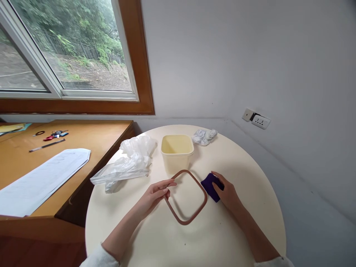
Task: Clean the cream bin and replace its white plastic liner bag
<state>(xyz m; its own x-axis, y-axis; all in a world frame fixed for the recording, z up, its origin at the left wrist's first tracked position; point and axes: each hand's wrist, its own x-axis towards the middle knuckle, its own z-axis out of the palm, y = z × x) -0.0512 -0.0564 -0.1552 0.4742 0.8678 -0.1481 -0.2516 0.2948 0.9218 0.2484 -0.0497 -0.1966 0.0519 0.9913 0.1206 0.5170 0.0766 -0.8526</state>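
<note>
Here's the frame (184, 223), over the middle of the table (222, 237): thin, brown, a rounded square, no clear long axis, one corner aimed near, the opposite one far. The left hand (152, 195) pinches its left corner! Just right, the right hand (228, 193) grips a cloth (210, 187), deep purple and bunched, partly covered. Beyond, the cream bin (177, 161) stands upright, mouth up.

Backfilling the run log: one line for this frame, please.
left hand: holds brown ring | right hand: grips purple cloth | cream tub: upright, open-topped, on round table
</note>
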